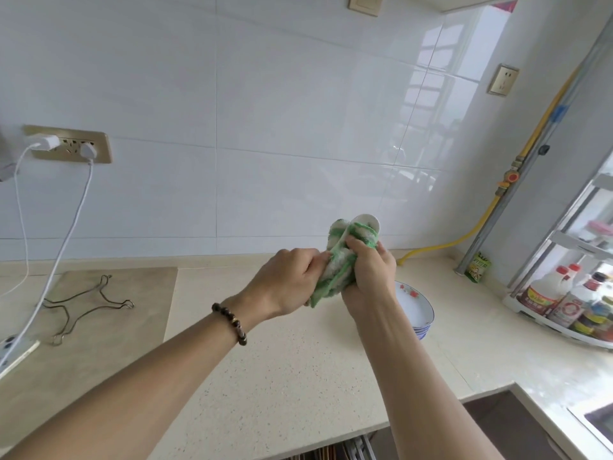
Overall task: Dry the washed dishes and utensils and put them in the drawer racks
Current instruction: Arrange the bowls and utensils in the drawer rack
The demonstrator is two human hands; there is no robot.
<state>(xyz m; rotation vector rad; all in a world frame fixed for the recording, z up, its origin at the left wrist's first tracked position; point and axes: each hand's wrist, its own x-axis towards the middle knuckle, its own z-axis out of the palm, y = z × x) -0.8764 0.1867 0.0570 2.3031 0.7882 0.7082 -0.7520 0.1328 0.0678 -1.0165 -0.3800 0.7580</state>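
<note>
Both my hands are raised above the counter around a green-and-white cloth [335, 275]. My right hand [370, 277] grips the cloth, which is wrapped round a white ceramic spoon [370, 220]; only the spoon's bowl end pokes out at the top. My left hand [288, 283] pinches the cloth's left side, a bead bracelet on its wrist. Behind my right wrist a stack of white plates with blue rims [418, 310] sits on the counter. The open drawer rack [345, 451] shows at the bottom edge, mostly hidden.
A wire trivet [83, 307] lies on a board at left, beside white charging cables and a phone [15, 351]. A condiment rack with bottles [564, 303] stands at right. A yellow gas hose [477, 227] runs down the corner. The sink edge [593, 423] is at the lower right.
</note>
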